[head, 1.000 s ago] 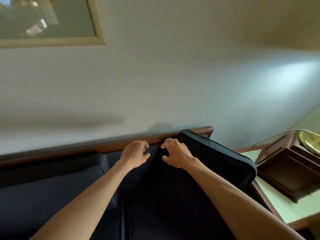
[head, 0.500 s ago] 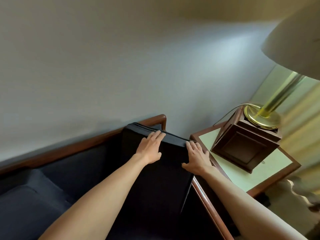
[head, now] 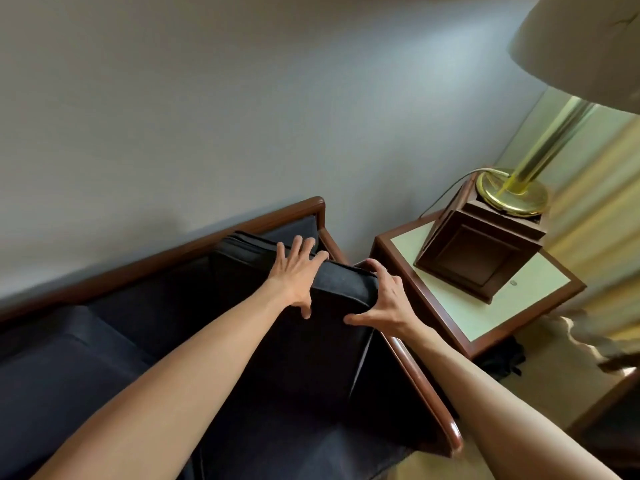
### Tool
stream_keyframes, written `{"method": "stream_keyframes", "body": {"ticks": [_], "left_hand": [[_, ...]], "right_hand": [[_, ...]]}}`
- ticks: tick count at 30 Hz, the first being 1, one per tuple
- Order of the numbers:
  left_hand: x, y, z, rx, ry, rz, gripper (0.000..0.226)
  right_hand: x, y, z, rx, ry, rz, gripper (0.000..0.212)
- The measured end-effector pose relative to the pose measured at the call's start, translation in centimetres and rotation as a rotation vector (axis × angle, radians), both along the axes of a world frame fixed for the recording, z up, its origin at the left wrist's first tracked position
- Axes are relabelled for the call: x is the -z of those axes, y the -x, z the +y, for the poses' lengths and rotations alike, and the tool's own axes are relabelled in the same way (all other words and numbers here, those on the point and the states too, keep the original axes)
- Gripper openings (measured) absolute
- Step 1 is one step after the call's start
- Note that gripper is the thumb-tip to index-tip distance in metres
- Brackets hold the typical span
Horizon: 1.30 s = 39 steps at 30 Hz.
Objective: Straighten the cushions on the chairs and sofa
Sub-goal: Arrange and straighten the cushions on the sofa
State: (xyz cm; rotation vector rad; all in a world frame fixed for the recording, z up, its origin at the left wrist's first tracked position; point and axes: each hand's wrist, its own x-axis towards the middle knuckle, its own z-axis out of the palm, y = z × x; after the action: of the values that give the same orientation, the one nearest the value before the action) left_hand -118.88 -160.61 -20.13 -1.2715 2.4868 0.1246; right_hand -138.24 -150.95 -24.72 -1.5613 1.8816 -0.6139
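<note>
Cushion point(head: 332, 292) at the sofa's point(head: 138, 306) right end: left grip point(head: 294, 278) presses it, fingers spread; right grip point(head: 384, 299) grasps its edge.

The cushion point(head: 341, 289) is plain, very dark navy. The sofa point(head: 86, 358) has matching navy cloth and a glossy reddish-brown wood frame. The worktop point(head: 485, 320) is pale green with a reddish-brown rim. The lamp point(head: 512, 194) is shiny brass, its box point(head: 478, 258) dark brown, its shade point(head: 581, 46) cream. The wall point(head: 242, 98) is pale grey.
</note>
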Motion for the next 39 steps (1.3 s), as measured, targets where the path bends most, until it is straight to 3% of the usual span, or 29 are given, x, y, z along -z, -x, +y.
{"method": "stream_keyframes", "body": {"ticks": [4, 8, 11, 17, 22, 29, 33, 39], "left_hand": [[0.5, -0.4, 1.1, 0.057, -0.031, -0.010, 0.143], [-0.1, -1.1, 2.3, 0.065, 0.015, -0.021, 0.129], [-0.7, -3.1, 4.1, 0.021, 0.054, 0.032, 0.119], [-3.4, -10.7, 6.7, -0.196, 0.091, 0.191, 0.120], [-3.4, -17.7, 10.4, -0.464, 0.076, 0.384, 0.120], [-2.4, -20.5, 11.7, -0.521, 0.016, 0.623, 0.125], [-2.9, -20.1, 11.5, -0.542, 0.033, 0.628, 0.128], [-3.2, -21.2, 12.6, -0.603, 0.177, 0.628, 0.115]], "right_hand": [[1.5, -0.4, 2.2, -0.021, -0.023, -0.205, 0.123], [3.4, -1.9, 5.1, 0.080, -0.042, -0.238, 0.112], [2.4, -3.1, 5.9, 0.036, -0.007, -0.243, 0.112], [-3.1, -6.5, 3.2, -0.171, 0.114, -0.025, 0.102], [-7.2, -12.1, 0.1, -0.404, 0.088, 0.108, 0.104], [-4.5, -16.5, 0.5, -0.450, 0.049, 0.022, 0.120], [-1.2, -15.0, 1.3, -0.416, -0.079, 0.194, 0.131], [-1.0, -14.4, -0.1, -0.451, -0.026, 0.373, 0.103]]}}
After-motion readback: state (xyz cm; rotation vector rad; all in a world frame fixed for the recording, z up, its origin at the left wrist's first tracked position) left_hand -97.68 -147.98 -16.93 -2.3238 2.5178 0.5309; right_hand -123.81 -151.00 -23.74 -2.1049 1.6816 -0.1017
